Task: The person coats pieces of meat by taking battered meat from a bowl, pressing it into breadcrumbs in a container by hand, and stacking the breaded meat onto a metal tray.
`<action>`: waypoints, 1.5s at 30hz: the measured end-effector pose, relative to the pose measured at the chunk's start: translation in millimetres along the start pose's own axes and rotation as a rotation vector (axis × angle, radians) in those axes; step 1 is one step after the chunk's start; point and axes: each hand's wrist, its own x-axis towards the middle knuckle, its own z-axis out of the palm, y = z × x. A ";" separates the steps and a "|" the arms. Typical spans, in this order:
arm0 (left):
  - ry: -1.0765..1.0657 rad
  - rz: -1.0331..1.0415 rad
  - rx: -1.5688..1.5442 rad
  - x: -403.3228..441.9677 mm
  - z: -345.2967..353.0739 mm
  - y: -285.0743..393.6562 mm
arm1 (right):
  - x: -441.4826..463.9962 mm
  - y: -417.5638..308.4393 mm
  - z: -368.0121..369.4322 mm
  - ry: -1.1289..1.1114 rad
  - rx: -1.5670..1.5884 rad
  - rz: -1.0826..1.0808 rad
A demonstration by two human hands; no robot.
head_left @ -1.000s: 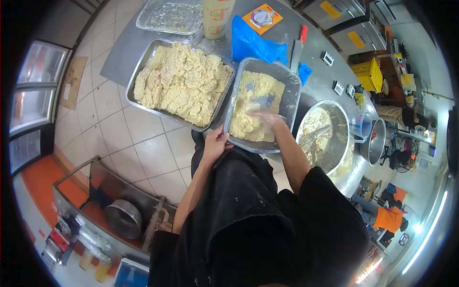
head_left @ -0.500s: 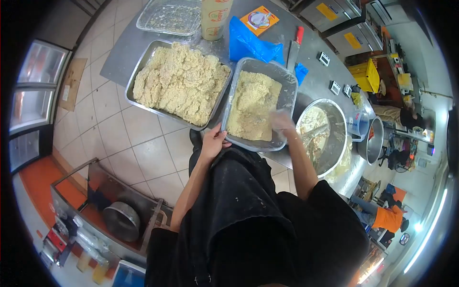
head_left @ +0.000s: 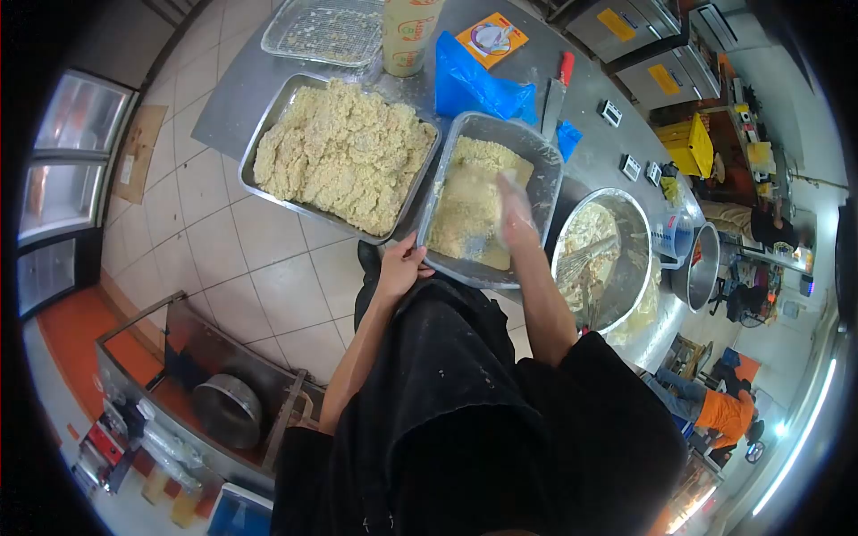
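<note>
My left hand (head_left: 404,266) grips the near left corner of a grey plastic tub (head_left: 552,175), thumb over the rim. Pale yellow crumbs (head_left: 465,210) cover much of the tub's floor. My right hand (head_left: 516,214) is inside the tub over the right part of the crumbs. It is smeared by motion, so I cannot tell how its fingers are set. Left of the tub, a metal tray (head_left: 248,168) carries a high heap of crumb-coated pieces (head_left: 344,152). To the right stands a steel bowl (head_left: 645,259) with whitish batter and a whisk (head_left: 590,255) in it.
Behind the tub lie a blue plastic bag (head_left: 478,85), a red-handled knife (head_left: 556,94) and an orange box (head_left: 492,39). A tall printed container (head_left: 408,40) stands beside a wire-rack tray (head_left: 322,31). Small timers (head_left: 611,113) sit farther right. A person in orange (head_left: 724,415) is in the background.
My right hand has moved from the tub's near right side inward and farther from me, over the crumbs. My left hand stays on the rim. The whole view has shifted slightly.
</note>
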 end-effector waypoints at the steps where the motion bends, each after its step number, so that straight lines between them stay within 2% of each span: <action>1: -0.012 -0.003 0.007 2.2 -2.2 -3.2 | 4.6 -11.1 -1.2 0.011 -0.058 -0.075; 4: -0.021 -0.009 0.012 5.6 -4.6 -7.3 | 6.0 -60.9 9.7 0.198 -0.387 -0.070; 7: 0.005 -0.011 -0.007 -1.4 0.9 3.5 | 29.1 -60.7 30.2 0.137 -1.614 -0.777; 12: -0.005 0.006 0.026 -0.3 -2.1 -2.6 | 24.3 54.9 28.8 0.469 -1.482 -1.320; 14: 0.006 0.022 0.026 -1.1 -4.2 -11.2 | 30.9 59.8 30.7 0.502 -1.431 -1.268; 18: 0.007 0.015 0.108 -6.8 -5.3 -5.8 | 61.5 31.3 18.3 0.318 -1.364 -0.603; 20: 0.016 -0.007 0.103 -6.1 -5.0 -4.4 | 62.3 5.1 32.2 0.242 -1.319 -0.383; 23: 0.030 -0.011 0.134 -3.9 -3.7 -0.2 | 40.8 4.9 43.4 0.080 -1.673 -0.511; 24: 0.044 -0.013 0.146 -4.3 -3.1 -1.1 | 37.1 21.9 44.0 0.350 -1.586 -1.138; 26: 0.056 0.048 0.313 5.2 -12.9 -11.7 | 56.0 31.5 40.2 0.131 -1.266 -0.951; 27: 0.044 0.076 0.399 2.3 -15.5 -17.4 | 51.9 14.1 46.2 0.130 -1.433 -0.829; 28: 0.070 -0.008 0.309 -4.5 -4.0 7.3 | 47.7 -2.9 52.1 0.113 -1.605 -0.708; 31: 0.084 0.162 0.342 1.0 -4.9 -5.1 | 47.6 -4.0 47.0 0.095 -1.545 -0.788; 34: 0.106 0.063 0.404 -4.3 -2.1 6.4 | 37.9 28.3 61.4 0.400 -1.509 -1.018; 37: 0.123 0.078 0.468 -5.4 -3.7 5.4 | 26.5 17.4 64.7 0.311 -1.300 -0.831; 38: 0.122 0.056 0.447 -5.8 -3.5 4.3 | 38.3 34.2 58.8 0.366 -1.275 -0.816; 40: 0.122 0.088 0.413 -4.7 2.2 8.5 | 55.4 40.8 39.7 0.248 -1.147 -0.840; 43: 0.142 0.059 0.375 -7.0 -3.5 3.9 | 46.0 54.4 27.7 0.344 -1.457 -1.161; 45: 0.156 0.080 0.402 -4.1 0.4 1.6 | 3.8 35.9 38.1 0.237 -1.379 -0.876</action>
